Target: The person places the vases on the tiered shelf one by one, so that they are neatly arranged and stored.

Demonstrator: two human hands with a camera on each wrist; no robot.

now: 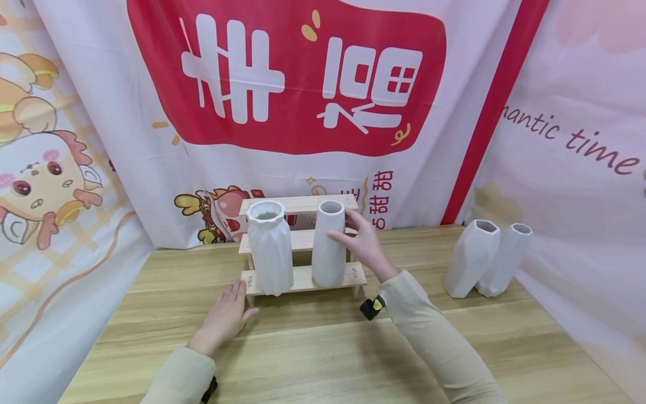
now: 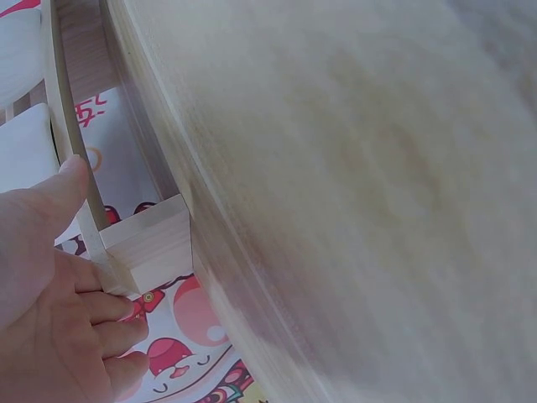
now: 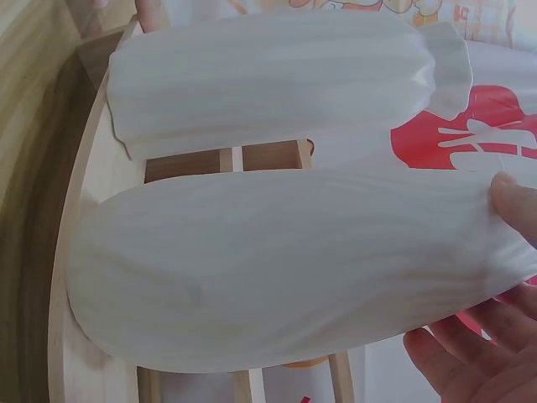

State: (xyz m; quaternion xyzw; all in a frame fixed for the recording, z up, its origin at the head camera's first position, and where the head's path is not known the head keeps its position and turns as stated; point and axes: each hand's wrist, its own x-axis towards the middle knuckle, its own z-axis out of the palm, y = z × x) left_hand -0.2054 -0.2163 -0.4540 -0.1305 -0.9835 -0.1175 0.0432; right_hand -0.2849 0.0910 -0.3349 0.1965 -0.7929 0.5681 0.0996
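A smooth white vase point(image 1: 328, 252) stands upright on the lowest step of a three-step wooden rack point(image 1: 303, 276). My right hand point(image 1: 364, 240) grips its upper part, thumb on the near side and fingers round the far side. To its left on the same step stands a fluted white vase point(image 1: 271, 252) with a scalloped rim. My left hand point(image 1: 225, 311) lies at the rack's left end, fingers stretched out and thumb apart. In the left wrist view its thumb point(image 2: 74, 180) touches the step's edge. The right wrist view shows the smooth vase point(image 3: 277, 269) with its base on the step.
Two faceted white vases, one nearer point(image 1: 466, 261) and one behind point(image 1: 504, 264), stand close together at the table's right side. A printed cloth point(image 1: 303, 134) hangs behind the rack. The wood-grain table point(image 1: 323, 353) extends in front of it.
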